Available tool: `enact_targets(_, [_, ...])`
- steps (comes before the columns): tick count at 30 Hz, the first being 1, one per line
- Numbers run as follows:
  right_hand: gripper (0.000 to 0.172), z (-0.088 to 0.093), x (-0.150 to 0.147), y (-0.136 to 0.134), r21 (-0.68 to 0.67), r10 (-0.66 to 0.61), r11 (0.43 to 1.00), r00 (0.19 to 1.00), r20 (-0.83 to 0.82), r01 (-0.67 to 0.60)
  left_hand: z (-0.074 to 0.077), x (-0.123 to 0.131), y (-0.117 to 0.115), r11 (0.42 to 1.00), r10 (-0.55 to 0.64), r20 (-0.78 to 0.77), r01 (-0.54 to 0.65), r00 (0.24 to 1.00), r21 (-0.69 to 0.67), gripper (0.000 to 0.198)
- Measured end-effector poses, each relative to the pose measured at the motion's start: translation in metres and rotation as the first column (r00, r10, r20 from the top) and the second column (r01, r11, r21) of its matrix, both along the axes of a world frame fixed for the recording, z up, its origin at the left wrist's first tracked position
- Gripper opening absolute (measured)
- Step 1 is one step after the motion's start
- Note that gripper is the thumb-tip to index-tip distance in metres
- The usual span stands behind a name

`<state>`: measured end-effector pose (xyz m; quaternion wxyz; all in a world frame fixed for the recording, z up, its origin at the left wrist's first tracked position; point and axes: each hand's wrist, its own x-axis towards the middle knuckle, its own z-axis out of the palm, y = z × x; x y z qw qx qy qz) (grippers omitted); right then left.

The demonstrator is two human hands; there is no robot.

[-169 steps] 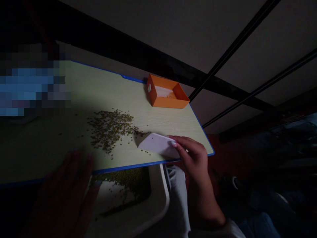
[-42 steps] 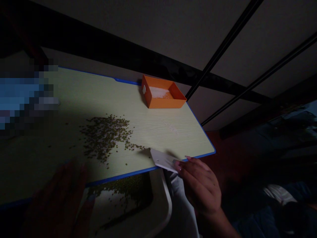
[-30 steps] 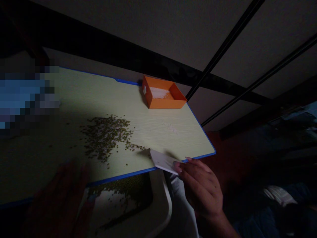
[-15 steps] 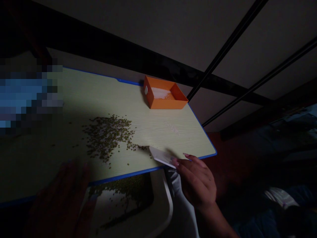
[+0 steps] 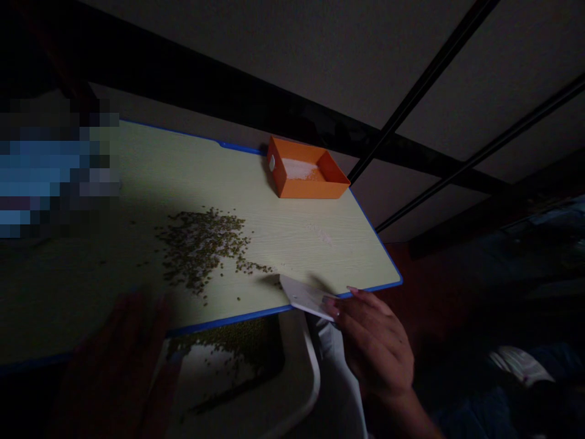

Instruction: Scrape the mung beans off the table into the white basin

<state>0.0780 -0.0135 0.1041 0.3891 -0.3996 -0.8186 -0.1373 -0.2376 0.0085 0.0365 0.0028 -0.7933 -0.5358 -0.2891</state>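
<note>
Pinching the white scraper [image 5: 305, 296] in my right hand [image 5: 375, 341] at the surface [image 5: 292, 225] edge, I see the beans [image 5: 203, 247] lying leftward, nearer my dim left hand [image 5: 123, 360], its grip unclear.

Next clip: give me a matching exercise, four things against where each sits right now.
Things:
1 orange box
2 white scraper
3 spread of green beans
4 white tray

Places:
A below the near edge of the table
B far edge of the table
C pinched in the right hand at the near edge
D middle of the table

Pairs: 1-B; 2-C; 3-D; 4-A
</note>
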Motion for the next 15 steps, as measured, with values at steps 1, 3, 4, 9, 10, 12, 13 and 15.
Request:
enact_targets(1, [0.028,0.000,-0.001,0.001,0.004,0.003,1.000,1.000,-0.005,-0.003,0.000,0.000,0.000,1.000,0.019,0.035,-0.018,0.999,-0.021,0.067])
enact_targets(3, [0.027,0.000,-0.004,0.001,-0.002,0.012,1.000,1.000,-0.003,-0.012,0.000,0.000,0.000,0.998,0.041,0.086,-0.037,0.995,-0.049,0.065])
enact_targets(4, [0.027,0.001,-0.005,0.000,-0.007,0.018,1.000,1.000,0.002,-0.018,0.001,0.000,0.000,0.999,0.040,0.095,-0.037,0.995,-0.038,0.065])
enact_targets(9, [0.034,0.002,-0.007,-0.007,-0.023,-0.037,0.999,0.999,-0.001,0.037,0.006,0.003,0.001,1.000,0.009,0.014,-0.009,1.000,0.030,0.064])
enact_targets(10, [0.036,0.001,-0.006,-0.008,-0.018,-0.059,0.998,0.998,-0.001,0.059,0.008,0.004,0.001,0.999,0.010,-0.006,-0.010,1.000,0.037,0.063])
enact_targets(12, [0.041,0.000,-0.005,-0.009,-0.001,-0.079,0.997,0.997,-0.006,0.079,0.010,0.005,0.001,0.998,0.008,-0.039,-0.006,0.999,0.058,0.061])
enact_targets(13, [0.042,0.001,-0.006,-0.008,0.005,-0.078,0.997,0.997,-0.014,0.078,0.010,0.005,0.000,0.998,0.008,-0.053,-0.004,0.999,0.069,0.061])
enact_targets(15, [0.040,0.003,-0.011,-0.007,-0.008,-0.051,0.999,0.998,-0.026,0.051,0.012,0.006,-0.001,0.997,0.010,-0.078,-0.004,0.997,0.083,0.060])
